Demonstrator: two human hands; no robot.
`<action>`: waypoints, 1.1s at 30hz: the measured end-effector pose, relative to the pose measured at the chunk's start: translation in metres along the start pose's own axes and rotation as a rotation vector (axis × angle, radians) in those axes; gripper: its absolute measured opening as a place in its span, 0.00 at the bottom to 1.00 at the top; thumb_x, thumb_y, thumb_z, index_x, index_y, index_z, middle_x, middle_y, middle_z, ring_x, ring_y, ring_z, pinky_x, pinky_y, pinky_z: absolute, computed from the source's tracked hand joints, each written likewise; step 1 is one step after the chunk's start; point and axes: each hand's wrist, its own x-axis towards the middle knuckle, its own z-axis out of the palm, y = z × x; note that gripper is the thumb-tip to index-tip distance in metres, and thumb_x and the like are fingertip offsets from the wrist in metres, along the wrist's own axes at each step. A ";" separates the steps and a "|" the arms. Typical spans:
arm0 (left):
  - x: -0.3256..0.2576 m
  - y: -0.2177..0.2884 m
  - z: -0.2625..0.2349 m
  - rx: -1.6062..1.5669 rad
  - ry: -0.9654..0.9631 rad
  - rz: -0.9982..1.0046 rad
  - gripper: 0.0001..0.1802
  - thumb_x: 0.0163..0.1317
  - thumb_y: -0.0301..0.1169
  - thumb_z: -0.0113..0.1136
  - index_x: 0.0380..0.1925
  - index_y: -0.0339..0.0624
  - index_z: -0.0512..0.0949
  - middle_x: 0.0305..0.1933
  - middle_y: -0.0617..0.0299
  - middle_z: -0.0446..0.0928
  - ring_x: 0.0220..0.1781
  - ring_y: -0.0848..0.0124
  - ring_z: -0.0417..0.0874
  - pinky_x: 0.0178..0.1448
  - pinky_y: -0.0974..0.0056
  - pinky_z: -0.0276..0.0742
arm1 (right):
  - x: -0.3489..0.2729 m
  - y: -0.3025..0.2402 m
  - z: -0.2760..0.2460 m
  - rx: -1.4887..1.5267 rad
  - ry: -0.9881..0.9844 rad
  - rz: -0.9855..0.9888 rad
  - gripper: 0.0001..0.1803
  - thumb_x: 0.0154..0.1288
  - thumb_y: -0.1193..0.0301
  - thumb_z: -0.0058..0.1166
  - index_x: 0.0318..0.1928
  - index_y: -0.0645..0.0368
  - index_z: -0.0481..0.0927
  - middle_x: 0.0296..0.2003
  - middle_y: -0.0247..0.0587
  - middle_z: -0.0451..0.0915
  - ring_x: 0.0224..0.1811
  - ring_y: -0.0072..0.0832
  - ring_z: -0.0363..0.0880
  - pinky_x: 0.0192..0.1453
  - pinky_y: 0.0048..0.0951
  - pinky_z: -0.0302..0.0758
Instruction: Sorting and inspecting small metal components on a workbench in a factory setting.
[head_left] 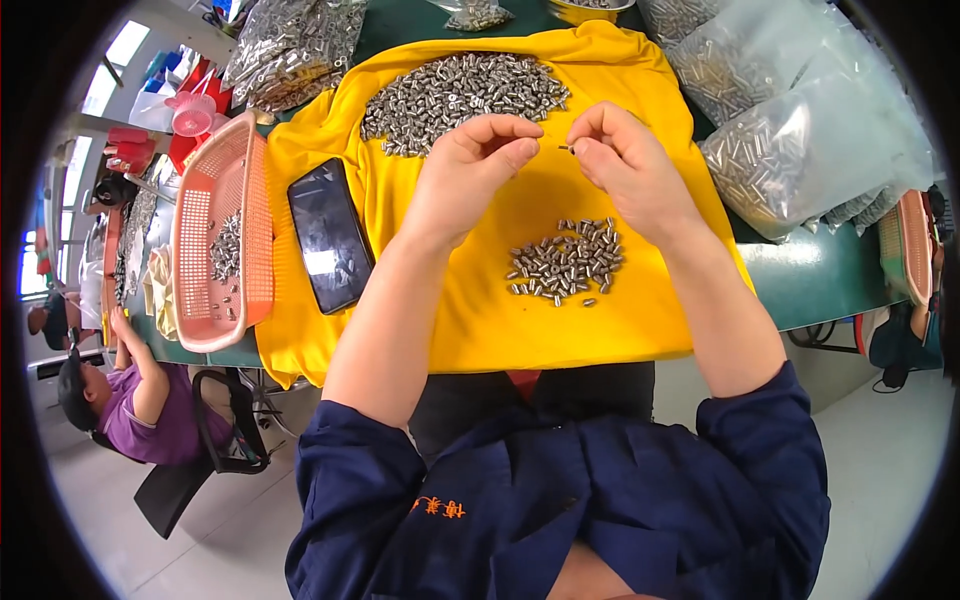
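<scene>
My right hand [628,165] pinches one small metal pin [566,148] between thumb and forefinger above a yellow cloth [480,300]. My left hand [478,165] is curled just left of it, fingertips close to the pin; whether it holds anything I cannot tell. A large heap of small metal pins [460,95] lies on the far part of the cloth. A smaller pile of pins [568,262] lies below my hands.
A black phone [329,235] lies on the cloth's left edge. A pink plastic basket [215,240] holds a few pins. Clear bags of pins [790,120] sit at the right, more [290,45] at the far left. Another person [120,395] sits at the lower left.
</scene>
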 end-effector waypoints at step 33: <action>-0.010 0.005 0.004 0.284 -0.276 -0.074 0.06 0.48 0.22 0.56 0.29 0.36 0.76 0.28 0.66 0.76 0.30 0.80 0.74 0.36 0.76 0.70 | 0.002 -0.012 -0.012 0.167 0.115 0.115 0.03 0.58 0.74 0.41 0.32 0.60 0.67 0.18 0.24 0.60 0.19 0.11 0.54 0.21 0.13 0.52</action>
